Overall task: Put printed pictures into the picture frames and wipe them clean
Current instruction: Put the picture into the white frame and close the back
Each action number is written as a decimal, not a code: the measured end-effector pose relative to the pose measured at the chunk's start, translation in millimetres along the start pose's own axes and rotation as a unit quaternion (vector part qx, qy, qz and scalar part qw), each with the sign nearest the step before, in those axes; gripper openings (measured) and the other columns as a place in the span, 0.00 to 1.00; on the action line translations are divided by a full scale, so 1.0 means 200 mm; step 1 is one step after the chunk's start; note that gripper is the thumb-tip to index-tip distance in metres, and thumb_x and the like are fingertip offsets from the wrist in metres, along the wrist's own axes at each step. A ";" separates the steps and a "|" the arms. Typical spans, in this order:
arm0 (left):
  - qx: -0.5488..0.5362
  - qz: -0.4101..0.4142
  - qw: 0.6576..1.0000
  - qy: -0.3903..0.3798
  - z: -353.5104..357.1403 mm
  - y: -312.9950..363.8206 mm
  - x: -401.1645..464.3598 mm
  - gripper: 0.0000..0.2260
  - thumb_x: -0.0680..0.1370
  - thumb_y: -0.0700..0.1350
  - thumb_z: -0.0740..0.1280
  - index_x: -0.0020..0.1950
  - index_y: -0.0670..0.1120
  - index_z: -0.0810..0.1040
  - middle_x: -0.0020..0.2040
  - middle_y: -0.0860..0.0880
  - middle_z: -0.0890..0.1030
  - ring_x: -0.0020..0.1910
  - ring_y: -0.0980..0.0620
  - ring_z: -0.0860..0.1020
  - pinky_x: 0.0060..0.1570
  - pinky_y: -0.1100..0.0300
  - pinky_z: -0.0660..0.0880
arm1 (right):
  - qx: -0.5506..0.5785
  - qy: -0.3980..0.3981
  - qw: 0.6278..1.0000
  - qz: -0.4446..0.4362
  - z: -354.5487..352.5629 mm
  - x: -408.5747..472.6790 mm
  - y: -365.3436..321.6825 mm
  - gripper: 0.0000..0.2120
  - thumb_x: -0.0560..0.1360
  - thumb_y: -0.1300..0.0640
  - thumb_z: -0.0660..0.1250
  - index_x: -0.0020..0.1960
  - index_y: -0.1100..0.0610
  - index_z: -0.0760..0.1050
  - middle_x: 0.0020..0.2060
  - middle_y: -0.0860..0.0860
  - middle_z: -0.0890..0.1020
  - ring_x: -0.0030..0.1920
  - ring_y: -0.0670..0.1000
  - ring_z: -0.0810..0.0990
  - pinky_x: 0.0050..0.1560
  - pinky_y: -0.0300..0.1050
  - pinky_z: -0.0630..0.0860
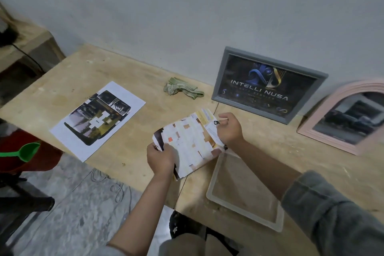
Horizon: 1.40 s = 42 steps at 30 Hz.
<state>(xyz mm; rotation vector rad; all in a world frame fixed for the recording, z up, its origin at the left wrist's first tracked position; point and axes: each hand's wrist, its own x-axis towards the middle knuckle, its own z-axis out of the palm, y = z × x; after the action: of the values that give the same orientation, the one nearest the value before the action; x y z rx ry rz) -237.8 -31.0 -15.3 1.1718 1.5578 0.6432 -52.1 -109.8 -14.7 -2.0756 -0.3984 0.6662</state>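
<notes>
Hands hold a printed picture (191,141) above the wooden table (135,151), near its front edge. The left hand (161,158) grips the sheet's lower left corner, fingers curled round the edge; the right hand (229,129) pinches its upper right side, where a small black clip-like piece shows by the fingers. What that piece is cannot be told. The sheet is tilted and shows pale blocks with brown and yellow patches.

Just below and right of the sheet, an empty white frame (212,189) lies flat on the table, the wood showing through its opening; the right forearm passes over its upper part.

A second printed picture (97,118), dark image on white paper, lies flat on the left part of the table, well apart from the hands. A crumpled green cloth (182,89) lies near the wall, between that sheet and a grey frame (268,62). The grey frame leans against the wall and holds a dark print reading INTELLI NUSA. To its right a pink arched frame (324,108) also leans at the wall, a blurred dark picture or reflection inside it.

Off the table's left edge, a green scoop (25,151) sits over something red. The right arm wears a grey sleeve (332,214) pushed up.
</notes>
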 end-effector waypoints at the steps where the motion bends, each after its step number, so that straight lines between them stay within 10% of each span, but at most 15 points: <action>1: 0.007 0.015 1.000 -0.020 0.04 0.01 -0.02 0.09 0.77 0.39 0.63 0.55 0.37 0.73 0.43 0.47 0.74 0.46 0.39 0.77 0.36 0.58 0.67 | -0.001 0.030 1.000 0.003 -0.05 -0.03 0.03 0.14 0.74 0.67 0.61 0.58 0.57 0.72 0.40 0.55 0.77 0.43 0.53 0.75 0.47 0.42 0.72; 9: 0.141 0.157 0.951 -0.225 0.34 -0.05 -0.27 0.17 0.75 0.40 0.61 0.64 0.41 0.72 0.60 0.43 0.76 0.58 0.42 0.74 0.58 0.50 0.73 | -0.096 0.153 0.982 0.050 -0.42 -0.39 0.30 0.13 0.75 0.66 0.61 0.58 0.64 0.74 0.56 0.57 0.78 0.54 0.57 0.76 0.44 0.38 0.64; 12: 0.180 0.269 0.894 -0.310 0.38 -0.12 -0.37 0.08 0.73 0.35 0.62 0.50 0.42 0.75 0.42 0.46 0.76 0.41 0.47 0.74 0.39 0.58 0.72 | -0.073 0.185 0.973 0.113 -0.47 -0.55 0.46 0.16 0.75 0.62 0.64 0.62 0.60 0.72 0.56 0.55 0.78 0.51 0.52 0.75 0.46 0.40 0.68; 15: 0.255 0.323 0.830 -0.376 0.39 -0.22 -0.40 0.21 0.73 0.35 0.63 0.66 0.42 0.70 0.59 0.43 0.70 0.54 0.51 0.68 0.43 0.72 0.66 | -0.075 0.165 0.972 0.150 -0.46 -0.66 0.61 0.24 0.73 0.57 0.67 0.67 0.60 0.68 0.61 0.57 0.75 0.60 0.56 0.74 0.53 0.45 0.71; 19: 0.344 0.353 0.771 -0.403 0.37 -0.27 -0.39 0.22 0.72 0.41 0.65 0.66 0.44 0.68 0.68 0.43 0.61 0.62 0.42 0.69 0.50 0.56 0.73 | -0.098 0.125 0.972 0.173 -0.38 -0.74 0.70 0.27 0.74 0.52 0.67 0.69 0.58 0.64 0.67 0.57 0.68 0.62 0.57 0.72 0.53 0.43 0.70; 25: 0.570 0.423 0.586 -0.391 0.38 -0.26 -0.34 0.29 0.69 0.55 0.70 0.66 0.48 0.66 0.75 0.46 0.47 0.70 0.43 0.58 0.68 0.44 0.58 | -0.397 0.114 0.884 0.220 -0.33 -0.77 0.66 0.27 0.71 0.47 0.65 0.66 0.54 0.61 0.65 0.57 0.64 0.62 0.58 0.66 0.59 0.53 0.65; 28: 0.611 0.420 0.520 -0.423 0.41 -0.24 -0.31 0.35 0.72 0.59 0.68 0.73 0.46 0.60 0.79 0.46 0.44 0.74 0.44 0.53 0.71 0.38 0.50 | -0.433 0.035 0.888 0.150 -0.36 -0.73 0.66 0.40 0.71 0.45 0.66 0.75 0.52 0.50 0.76 0.58 0.46 0.74 0.61 0.50 0.70 0.64 0.50; 42: 0.648 0.418 0.461 -0.439 0.39 -0.20 -0.30 0.52 0.66 0.60 0.73 0.78 0.46 0.44 0.78 0.46 0.38 0.77 0.45 0.50 0.70 0.34 0.42 | -0.404 -0.137 0.896 0.127 -0.50 -0.67 0.77 0.55 0.67 0.45 0.74 0.77 0.49 0.35 0.76 0.53 0.35 0.75 0.55 0.34 0.70 0.67 0.40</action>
<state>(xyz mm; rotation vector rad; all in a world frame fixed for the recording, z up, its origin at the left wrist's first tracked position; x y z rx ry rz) -180.9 -112.8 -50.5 2.8158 0.1212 -0.8746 -96.4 -329.3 -55.6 -2.8643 -0.6483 1.0872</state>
